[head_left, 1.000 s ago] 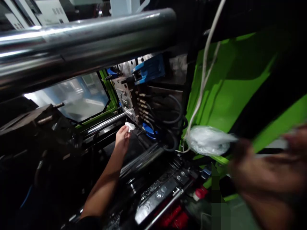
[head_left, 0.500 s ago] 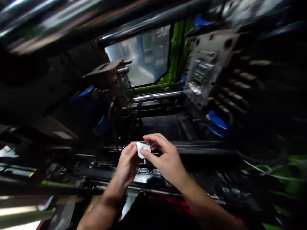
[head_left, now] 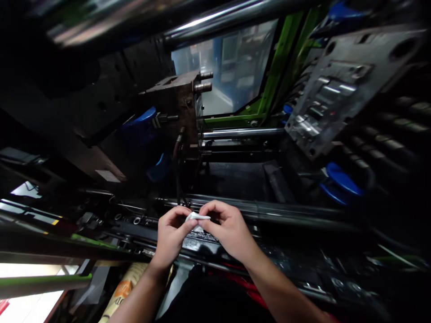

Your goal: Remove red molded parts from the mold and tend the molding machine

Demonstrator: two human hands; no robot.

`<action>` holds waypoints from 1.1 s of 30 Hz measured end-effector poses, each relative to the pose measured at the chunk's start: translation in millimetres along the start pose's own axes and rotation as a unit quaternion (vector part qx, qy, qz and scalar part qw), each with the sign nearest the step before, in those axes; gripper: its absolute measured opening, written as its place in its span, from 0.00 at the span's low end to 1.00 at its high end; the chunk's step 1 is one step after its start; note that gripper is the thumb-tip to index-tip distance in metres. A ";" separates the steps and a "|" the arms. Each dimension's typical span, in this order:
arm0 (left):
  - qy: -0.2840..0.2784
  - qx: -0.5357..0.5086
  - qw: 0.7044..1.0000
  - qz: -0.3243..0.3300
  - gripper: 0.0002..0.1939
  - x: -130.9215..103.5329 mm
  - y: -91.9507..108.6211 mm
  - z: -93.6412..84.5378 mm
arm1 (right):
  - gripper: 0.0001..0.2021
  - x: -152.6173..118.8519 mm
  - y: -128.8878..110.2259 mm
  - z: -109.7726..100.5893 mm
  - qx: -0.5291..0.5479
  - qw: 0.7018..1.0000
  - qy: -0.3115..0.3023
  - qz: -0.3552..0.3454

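Observation:
A small white cloth or tissue (head_left: 198,217) is pinched between both hands, low in the centre of the head view. My left hand (head_left: 172,233) grips its left side between thumb and fingers. On its right side, the thumb and fingers of my right hand (head_left: 232,229) close on it as well. The white piece looks folded, with a narrow end pointing right. Both hands are held in front of a horizontal metal bar (head_left: 269,211) of a machine.
A brown metal mould block (head_left: 185,103) with pins stands at the left, and a grey mould plate (head_left: 357,85) at the right. Blue clamps (head_left: 343,179) sit beside them. Behind is a window in a green frame (head_left: 269,94). A shiny bar (head_left: 215,24) crosses above.
The view has shifted, so the machine parts appear larger and farther apart. My left thumb and fingers have closed further round the white piece, which now looks folded narrower.

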State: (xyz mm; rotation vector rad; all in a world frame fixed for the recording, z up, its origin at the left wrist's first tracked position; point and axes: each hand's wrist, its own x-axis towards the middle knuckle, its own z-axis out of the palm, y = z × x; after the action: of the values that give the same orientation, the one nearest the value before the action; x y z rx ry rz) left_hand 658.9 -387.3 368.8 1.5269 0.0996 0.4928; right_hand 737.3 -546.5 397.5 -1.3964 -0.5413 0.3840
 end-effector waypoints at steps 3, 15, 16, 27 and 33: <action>0.004 0.021 1.000 0.003 0.07 1.2 4.8 -1.2 | 0.04 -4.3 -3.1 -2.2 -0.002 0.999 0.037 -0.012; -0.069 -0.035 0.995 -0.056 0.08 16.8 -9.0 3.9 | 0.12 -18.8 8.2 -16.1 0.285 0.937 0.116 0.163; -0.084 -0.033 0.994 -0.062 0.07 18.1 -9.0 4.9 | 0.12 -19.8 9.9 -16.6 0.304 0.929 0.123 0.171; -0.161 -0.046 0.983 -0.080 0.15 17.1 -3.2 16.2 | 0.23 -34.5 11.0 -18.1 0.242 0.957 0.085 0.135; -0.146 -0.069 0.982 -0.094 0.15 15.5 -4.1 12.9 | 0.14 -39.1 14.1 -24.2 0.162 0.974 0.062 0.149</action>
State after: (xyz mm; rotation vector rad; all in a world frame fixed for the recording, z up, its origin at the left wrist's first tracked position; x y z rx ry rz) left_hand 678.5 -393.5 369.4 1.4211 -0.0183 0.1184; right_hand 719.8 -586.0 376.5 -1.1750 -0.1545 0.5957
